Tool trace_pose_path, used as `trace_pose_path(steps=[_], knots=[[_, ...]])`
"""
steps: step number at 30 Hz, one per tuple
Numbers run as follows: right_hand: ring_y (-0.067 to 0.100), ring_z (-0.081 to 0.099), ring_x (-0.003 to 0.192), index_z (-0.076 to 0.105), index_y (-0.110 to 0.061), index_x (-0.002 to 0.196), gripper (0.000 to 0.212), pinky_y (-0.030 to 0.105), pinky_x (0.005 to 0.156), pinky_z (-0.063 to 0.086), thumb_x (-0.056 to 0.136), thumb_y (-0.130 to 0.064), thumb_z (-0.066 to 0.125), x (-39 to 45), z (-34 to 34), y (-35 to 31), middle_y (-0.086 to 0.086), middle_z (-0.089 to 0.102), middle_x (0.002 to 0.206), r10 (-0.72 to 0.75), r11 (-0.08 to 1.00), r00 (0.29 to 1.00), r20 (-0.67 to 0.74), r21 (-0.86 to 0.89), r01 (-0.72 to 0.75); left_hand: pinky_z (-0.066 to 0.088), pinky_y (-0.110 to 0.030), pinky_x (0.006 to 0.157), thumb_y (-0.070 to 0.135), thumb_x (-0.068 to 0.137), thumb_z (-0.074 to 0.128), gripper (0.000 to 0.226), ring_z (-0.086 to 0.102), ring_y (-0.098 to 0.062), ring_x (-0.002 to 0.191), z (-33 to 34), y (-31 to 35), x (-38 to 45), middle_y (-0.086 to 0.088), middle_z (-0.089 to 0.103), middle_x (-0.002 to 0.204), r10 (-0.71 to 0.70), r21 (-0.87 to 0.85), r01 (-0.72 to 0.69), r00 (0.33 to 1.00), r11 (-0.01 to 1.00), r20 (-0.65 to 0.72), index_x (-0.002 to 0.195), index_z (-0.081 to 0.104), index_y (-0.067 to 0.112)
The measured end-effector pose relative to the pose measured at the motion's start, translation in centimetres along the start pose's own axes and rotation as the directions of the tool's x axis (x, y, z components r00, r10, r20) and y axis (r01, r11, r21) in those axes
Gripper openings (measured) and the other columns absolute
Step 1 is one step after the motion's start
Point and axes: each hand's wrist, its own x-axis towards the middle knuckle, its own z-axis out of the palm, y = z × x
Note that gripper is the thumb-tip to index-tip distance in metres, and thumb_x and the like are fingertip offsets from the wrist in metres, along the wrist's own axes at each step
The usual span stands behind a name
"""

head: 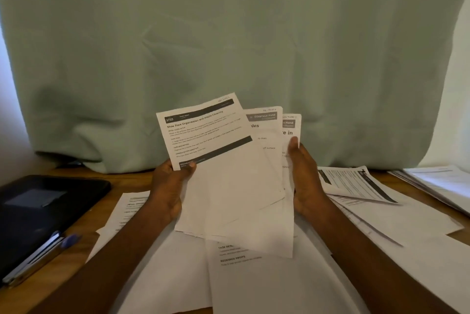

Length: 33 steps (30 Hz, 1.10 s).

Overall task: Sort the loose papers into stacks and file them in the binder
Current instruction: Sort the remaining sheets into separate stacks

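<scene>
Your left hand and right hand pinch the fanned papers above the bench — loosen either thumb and those sheets could slip into the unsorted spread beneath — binder lies left.

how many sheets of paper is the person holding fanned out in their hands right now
3 show. The front sheet is pinched by the left hand; the middle sheet peeks out behind it; the rear sheet is under the right hand's thumb. More may be hidden behind.

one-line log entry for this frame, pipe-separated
phase: sorting | left hand: grips fanned papers | right hand: supports fan's right edge | binder: closed, on table, left
</scene>
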Motion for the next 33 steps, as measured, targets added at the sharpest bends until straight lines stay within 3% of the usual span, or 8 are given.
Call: trace_pose_path(steps=[7,11,15,20,23,26,30,33], knots=[[0.031,0.073,0.104,0.069,-0.017,0.127,0.032,0.045,0.087,0.061,0.096,-0.024,0.071,-0.6,-0.1,0.7,0.009,0.077,0.113,0.151,0.988,0.987,0.053,0.013,-0.152,0.06,-0.031,0.088,-0.008,0.078,0.074,0.061,0.069,-0.022,0.116,-0.6,1.4,-0.8,-0.006,0.071,0.127,-0.206,0.218,0.126,0.893,0.968,0.401,0.134,0.062,0.015],[0.032,0.072,0.108,0.068,-0.016,0.129,0.038,0.048,0.093,0.059,0.098,-0.038,0.067,-0.4,-0.8,1.2,0.011,0.075,0.117,0.254,0.964,0.963,0.092,-0.11,-0.244,0.062,-0.033,0.077,0.014,0.093,0.067,0.039,0.072,-0.018,0.108,-0.9,1.6,-0.9,0.0,0.074,0.121,-0.295,0.161,0.25,0.866,0.955,0.403,0.13,0.064,0.027],[0.03,0.073,0.106,0.068,-0.016,0.127,0.047,0.047,0.093,0.058,0.102,-0.053,0.053,-0.5,-1.0,1.7,0.01,0.076,0.115,0.354,0.925,0.929,0.107,-0.186,-0.331,0.055,-0.034,0.091,0.028,0.056,0.1,0.083,0.068,-0.017,0.116,-2.6,0.6,0.0,0.002,0.072,0.127,-0.341,0.35,0.204,0.854,0.914,0.392,0.132,0.066,0.026],[0.019,0.073,0.07,0.07,-0.012,0.107,0.024,0.027,0.057,0.053,0.104,-0.029,0.053,0.1,-2.2,0.9,0.008,0.077,0.094,0.09,0.942,0.941,-0.326,-0.279,-0.187,0.053,-0.03,0.095,-0.004,0.072,0.076,0.059,0.073,-0.006,0.095,-2.7,0.9,0.4,0.007,0.077,0.111,-0.327,0.348,0.21,0.89,0.914,0.319,0.123,0.067,0.023],[0.025,0.067,0.1,0.064,-0.016,0.109,0.022,0.03,0.076,0.043,0.1,-0.035,0.059,0.6,-4.9,0.8,0.004,0.069,0.107,-0.208,0.557,0.891,-0.403,-0.798,-0.231,0.06,-0.03,0.075,0.004,0.063,0.08,0.061,0.074,-0.012,0.095,-2.9,1.1,0.4,0.005,0.078,0.109,-0.369,0.308,0.28,0.886,0.909,0.282,0.119,0.07,0.024],[0.031,0.062,0.111,0.063,-0.01,0.12,0.054,0.033,0.082,0.039,0.092,-0.057,0.066,0.5,-6.1,1.1,0.008,0.066,0.117,0.006,0.342,0.952,-0.306,-0.894,-0.29,0.062,-0.034,0.067,0.002,0.064,0.078,0.058,0.075,-0.021,0.094,-3.4,0.9,0.4,-0.002,0.078,0.11,-0.406,0.256,0.346,0.882,0.903,0.239,0.119,0.071,0.02],[0.02,0.057,0.103,0.063,-0.017,0.121,0.041,0.028,0.087,0.042,0.084,-0.022,0.081,1.5,-6.4,2.3,0.001,0.063,0.118,0.031,0.548,0.94,-0.34,-0.78,-0.301,0.058,-0.04,0.084,0.0,0.073,0.077,0.058,0.067,-0.029,0.111,-4.3,0.8,1.2,-0.007,0.074,0.119,-0.363,0.202,0.334,0.924,0.92,0.124,0.128,0.067,0.017],[0.023,0.061,0.116,0.062,-0.015,0.123,0.05,0.037,0.105,0.046,0.082,-0.033,0.084,2.1,-6.8,2.4,0.004,0.065,0.127,0.055,0.623,0.941,-0.334,-0.725,-0.294,0.054,-0.041,0.089,-0.003,0.084,0.073,0.052,0.063,-0.032,0.117,-4.8,0.8,1.9,-0.01,0.07,0.127,-0.349,0.165,0.335,0.935,0.928,0.068,0.132,0.065,0.015]])
